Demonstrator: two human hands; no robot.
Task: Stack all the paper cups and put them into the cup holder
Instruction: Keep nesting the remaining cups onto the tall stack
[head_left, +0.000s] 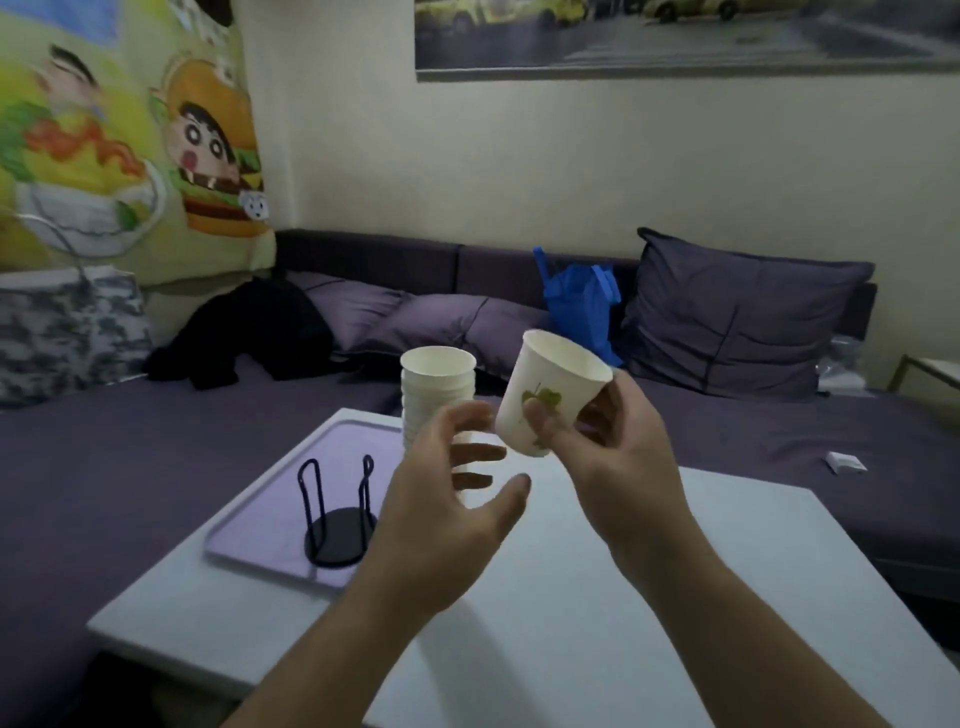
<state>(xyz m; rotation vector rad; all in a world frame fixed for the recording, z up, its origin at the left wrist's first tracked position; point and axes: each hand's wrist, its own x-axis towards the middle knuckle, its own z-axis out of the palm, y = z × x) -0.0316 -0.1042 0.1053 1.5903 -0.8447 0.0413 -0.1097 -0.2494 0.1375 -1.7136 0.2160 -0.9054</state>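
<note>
Right hand (597, 441) gripping tilted paper cup (550, 395), mouth up-left, left hand (457, 483) loose beside upright stack (438, 395)

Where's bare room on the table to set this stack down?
The white table shows bare surface below both forearms, and right of the right hand. The lavender tray is crowded: the black cup holder stands there, leaving only its far corner free.

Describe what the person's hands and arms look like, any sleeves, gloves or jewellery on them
Both hands, the left hand and the right hand, are bare: no gloves, and no rings or watch show. Both forearms are bare up to the bottom edge of the picture, so no sleeve is in view.
</note>
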